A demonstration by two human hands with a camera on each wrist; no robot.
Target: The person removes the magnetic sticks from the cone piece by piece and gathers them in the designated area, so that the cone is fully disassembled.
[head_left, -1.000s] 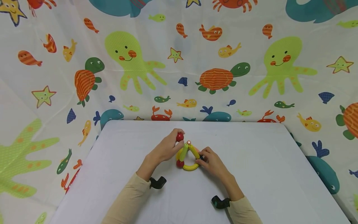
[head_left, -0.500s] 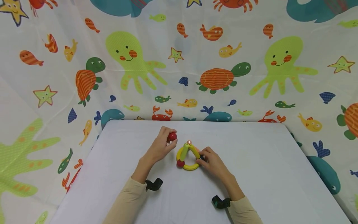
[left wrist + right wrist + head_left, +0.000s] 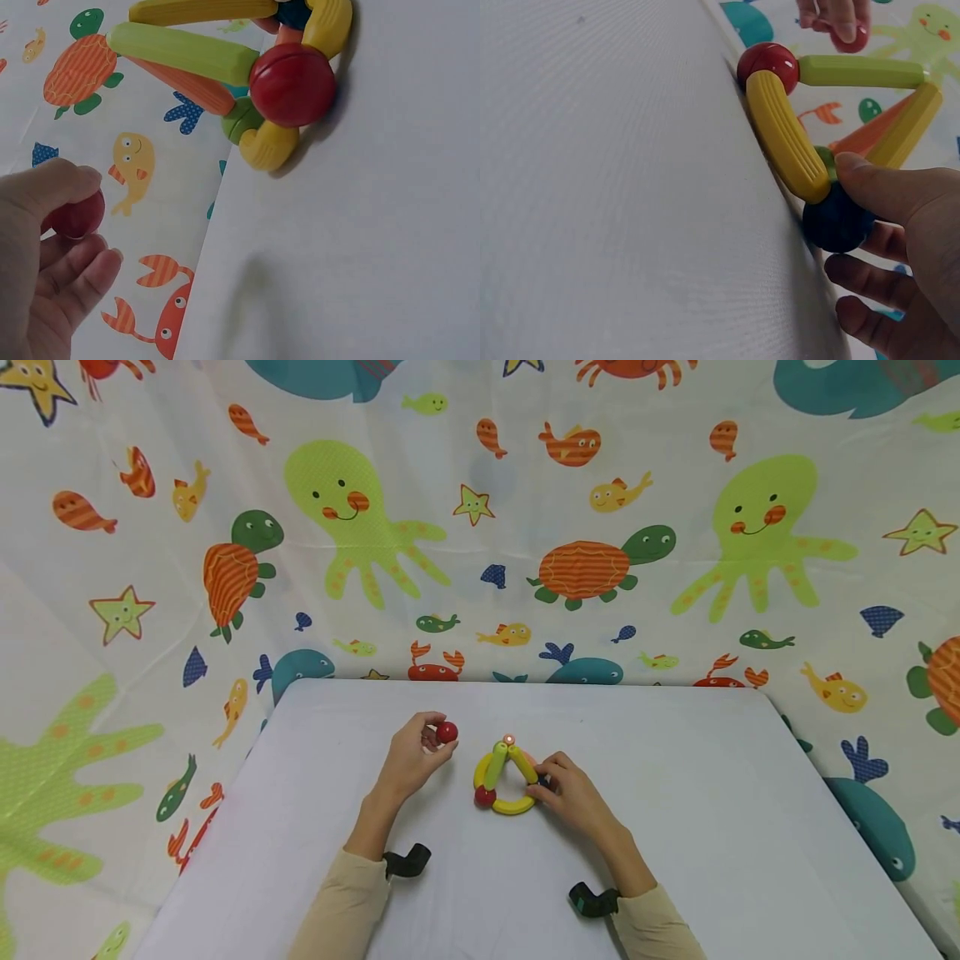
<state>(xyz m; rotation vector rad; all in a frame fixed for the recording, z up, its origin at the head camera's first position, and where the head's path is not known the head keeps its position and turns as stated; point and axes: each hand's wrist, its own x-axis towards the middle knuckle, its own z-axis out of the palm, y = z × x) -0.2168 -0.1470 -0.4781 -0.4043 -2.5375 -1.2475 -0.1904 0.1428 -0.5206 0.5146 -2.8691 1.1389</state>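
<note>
My left hand point(image 3: 408, 762) pinches a loose red ball point(image 3: 447, 732) between thumb and fingers, raised left of a small frame of rods and balls. That frame has curved yellow rods point(image 3: 513, 807) around its base, with another red ball point(image 3: 485, 797) at the near left corner. A light green rod point(image 3: 495, 766), a yellow one and an orange rod point(image 3: 180, 84) lean together to an apex. At the base's right corner, my right hand point(image 3: 573, 795) grips a dark blue ball point(image 3: 838, 221), its thumb near a rod joint. A green ball point(image 3: 241, 120) forms a far base corner.
The frame stands on a white-covered table point(image 3: 712, 793). Behind the table hangs a white curtain point(image 3: 420, 539) printed with sea animals. Black wrist cameras, such as the left one point(image 3: 408, 861), stick out from both sleeves.
My left hand has drawn away leftwards from the frame's apex, carrying the loose red ball. The right hand and the frame have stayed in place.
</note>
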